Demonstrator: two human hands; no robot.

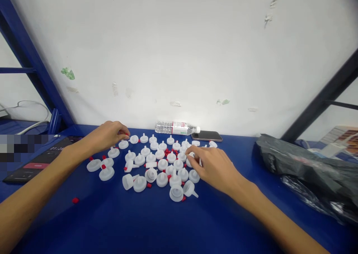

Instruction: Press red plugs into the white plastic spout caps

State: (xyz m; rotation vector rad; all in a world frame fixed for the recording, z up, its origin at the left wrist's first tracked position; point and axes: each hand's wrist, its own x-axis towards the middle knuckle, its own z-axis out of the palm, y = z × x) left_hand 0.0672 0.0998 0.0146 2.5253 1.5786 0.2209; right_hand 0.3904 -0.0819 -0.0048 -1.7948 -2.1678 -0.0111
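Several white plastic nozzle caps (pixel 162 164) lie spread over the blue table (pixel 156 220), with small red tips (pixel 167 152) scattered among them. My left hand (pixel 107 136) rests at the left back of the group, fingers curled around a small red tip near a white cap (pixel 123 144). At the group's right side my right hand (pixel 211 165) has its fingers pinched on a white cap (pixel 190 157). One stray red tip (pixel 75 200) sits alone at the front left.
A clear water bottle (pixel 177 127) lies on its side by the white wall, a phone (pixel 207 135) next to it. A black plastic bag (pixel 310 172) fills the right. A dark device with a screen (pixel 36 160) lies at the left. Blue frame posts stand at both sides.
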